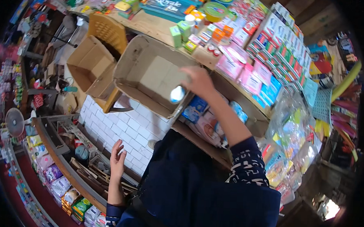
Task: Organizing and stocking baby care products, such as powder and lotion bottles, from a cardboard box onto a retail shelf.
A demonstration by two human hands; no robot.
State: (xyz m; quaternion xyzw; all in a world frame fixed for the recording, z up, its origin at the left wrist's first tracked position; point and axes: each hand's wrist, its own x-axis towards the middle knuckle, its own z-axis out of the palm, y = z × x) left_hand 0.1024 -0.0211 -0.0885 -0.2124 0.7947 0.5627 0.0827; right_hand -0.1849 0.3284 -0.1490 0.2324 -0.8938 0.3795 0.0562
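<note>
My right hand (198, 80), blurred, is over the near right rim of a cardboard box (162, 70) and grips a small white-and-blue container (177, 94). Its fingers hide part of the container, whose exact kind I cannot tell. Nothing else shows inside that box apart from its bare bottom and walls. Under my right forearm a second cardboard box (198, 147) holds blue and pink packets (196, 108) and several bottles. Over at the left, my left hand (117, 156) hangs in the air with nothing in it, fingers apart, above the white tiled floor (132, 123).
A smaller cardboard box (91, 67) rests on a yellow plastic chair (108, 31). Beyond, a wooden counter (161, 32) carries soap boxes, pink packets (229, 65) and a teal plastic tub (167, 6). Clear plastic bags (290, 142) hang at right. A wood-edged shelf (64, 160) curves along the left.
</note>
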